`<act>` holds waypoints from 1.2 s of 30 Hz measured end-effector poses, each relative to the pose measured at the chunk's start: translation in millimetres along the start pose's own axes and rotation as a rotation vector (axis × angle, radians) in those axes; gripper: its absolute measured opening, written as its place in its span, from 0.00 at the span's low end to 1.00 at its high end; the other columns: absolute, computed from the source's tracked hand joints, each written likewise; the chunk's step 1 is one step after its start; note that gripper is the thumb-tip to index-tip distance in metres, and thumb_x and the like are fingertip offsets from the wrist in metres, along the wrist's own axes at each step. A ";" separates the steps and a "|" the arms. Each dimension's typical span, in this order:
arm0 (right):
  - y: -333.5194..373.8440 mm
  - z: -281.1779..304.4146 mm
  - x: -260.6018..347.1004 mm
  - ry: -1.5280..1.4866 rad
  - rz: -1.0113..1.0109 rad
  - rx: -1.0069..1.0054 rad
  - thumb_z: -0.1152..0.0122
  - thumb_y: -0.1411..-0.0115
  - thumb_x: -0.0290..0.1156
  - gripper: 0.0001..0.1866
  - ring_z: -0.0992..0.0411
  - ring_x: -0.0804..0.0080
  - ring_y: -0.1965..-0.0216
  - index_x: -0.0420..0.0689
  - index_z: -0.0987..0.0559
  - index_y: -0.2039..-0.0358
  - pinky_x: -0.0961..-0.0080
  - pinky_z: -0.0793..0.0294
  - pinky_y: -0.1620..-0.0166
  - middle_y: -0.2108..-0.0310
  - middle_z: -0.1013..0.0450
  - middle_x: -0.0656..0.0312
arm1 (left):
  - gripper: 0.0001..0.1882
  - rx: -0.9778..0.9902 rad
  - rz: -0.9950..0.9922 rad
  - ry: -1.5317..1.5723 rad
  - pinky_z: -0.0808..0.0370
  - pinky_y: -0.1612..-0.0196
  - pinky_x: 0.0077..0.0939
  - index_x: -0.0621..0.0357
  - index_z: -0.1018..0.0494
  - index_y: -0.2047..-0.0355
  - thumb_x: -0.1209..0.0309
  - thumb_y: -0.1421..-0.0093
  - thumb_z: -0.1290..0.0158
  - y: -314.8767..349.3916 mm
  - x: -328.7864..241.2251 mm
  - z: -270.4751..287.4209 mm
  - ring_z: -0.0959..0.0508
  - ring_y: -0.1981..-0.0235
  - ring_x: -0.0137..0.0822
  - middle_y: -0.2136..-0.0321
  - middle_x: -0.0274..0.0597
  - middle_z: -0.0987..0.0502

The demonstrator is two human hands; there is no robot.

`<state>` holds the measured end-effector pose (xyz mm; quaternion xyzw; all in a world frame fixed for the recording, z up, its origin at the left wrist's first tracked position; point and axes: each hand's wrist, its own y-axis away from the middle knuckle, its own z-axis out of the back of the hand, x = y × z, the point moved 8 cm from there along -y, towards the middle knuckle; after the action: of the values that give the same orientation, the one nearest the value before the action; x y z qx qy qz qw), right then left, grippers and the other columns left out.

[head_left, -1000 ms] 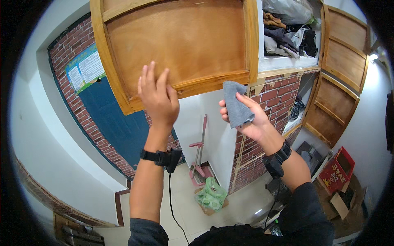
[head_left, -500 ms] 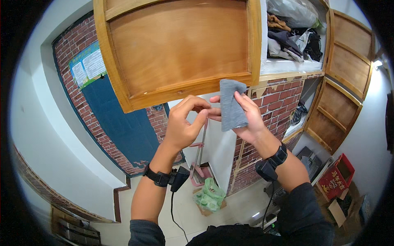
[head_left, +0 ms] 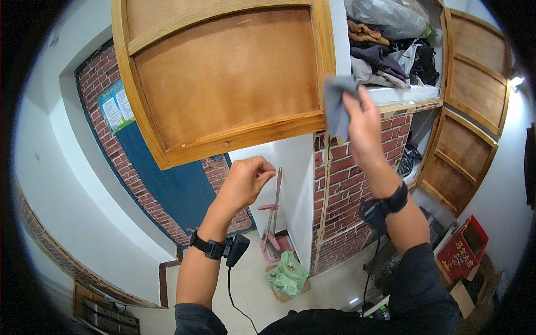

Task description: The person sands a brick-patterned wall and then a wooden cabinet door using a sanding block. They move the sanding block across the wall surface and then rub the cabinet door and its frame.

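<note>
the right grip grasps the cloth by the right edge of the door. it looks light, soft, limp; probably best held folded at its middle. below the door, the left grip curls; i cannot tell whether it is closed.

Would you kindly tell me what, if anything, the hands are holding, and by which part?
The right hand holds the gray cloth by its right side as pictured. No held thing shows in the left hand.
</note>
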<state>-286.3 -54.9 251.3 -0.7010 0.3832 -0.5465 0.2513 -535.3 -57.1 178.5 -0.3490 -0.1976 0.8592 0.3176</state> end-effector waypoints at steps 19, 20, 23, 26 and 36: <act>-56.0 -91.7 62.0 1.413 1.243 -0.147 0.42 0.47 0.28 0.03 0.30 0.65 0.67 0.44 0.21 0.72 0.67 0.33 0.64 0.72 0.31 0.63 | 0.05 -0.705 -0.456 -0.400 0.29 0.70 0.36 0.61 0.25 0.72 0.75 0.39 0.43 7.9 -47.2 87.5 0.25 0.75 0.48 0.77 0.45 0.25; -54.9 -94.6 63.7 1.444 1.239 -0.117 0.42 0.48 0.28 0.03 0.30 0.65 0.67 0.45 0.21 0.74 0.68 0.33 0.64 0.72 0.31 0.62 | 0.04 -0.746 -0.460 -0.439 0.29 0.69 0.37 0.61 0.25 0.71 0.76 0.39 0.43 3.7 -45.1 92.5 0.25 0.74 0.48 0.76 0.46 0.25; -35.5 -96.2 54.8 1.536 1.156 0.052 0.41 0.50 0.28 0.03 0.30 0.65 0.68 0.46 0.22 0.78 0.69 0.34 0.64 0.74 0.31 0.62 | 0.02 -0.781 -0.341 -0.457 0.29 0.63 0.40 0.62 0.25 0.68 0.78 0.42 0.44 -3.9 -25.5 103.5 0.24 0.69 0.49 0.71 0.48 0.24; 9.2 -85.3 19.4 1.584 1.060 0.357 0.41 0.51 0.28 0.03 0.30 0.67 0.68 0.47 0.23 0.80 0.71 0.35 0.65 0.73 0.31 0.61 | 0.02 -0.747 -0.321 -0.576 0.29 0.61 0.40 0.61 0.25 0.68 0.78 0.43 0.44 -1.7 -14.6 100.8 0.25 0.66 0.48 0.68 0.47 0.24; -30.7 -49.0 73.4 1.095 0.626 0.212 0.37 0.45 0.28 0.14 0.24 0.47 0.59 0.41 0.17 0.57 0.56 0.23 0.54 0.62 0.26 0.49 | 0.03 -0.767 -0.371 -0.594 0.31 0.57 0.40 0.60 0.25 0.69 0.78 0.44 0.44 7.8 -10.4 103.1 0.25 0.62 0.47 0.66 0.44 0.24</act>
<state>-317.2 -93.4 330.6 -0.1466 0.5867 -0.7610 0.2349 -607.5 -81.9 249.0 -0.1406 -0.6384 0.7162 0.2443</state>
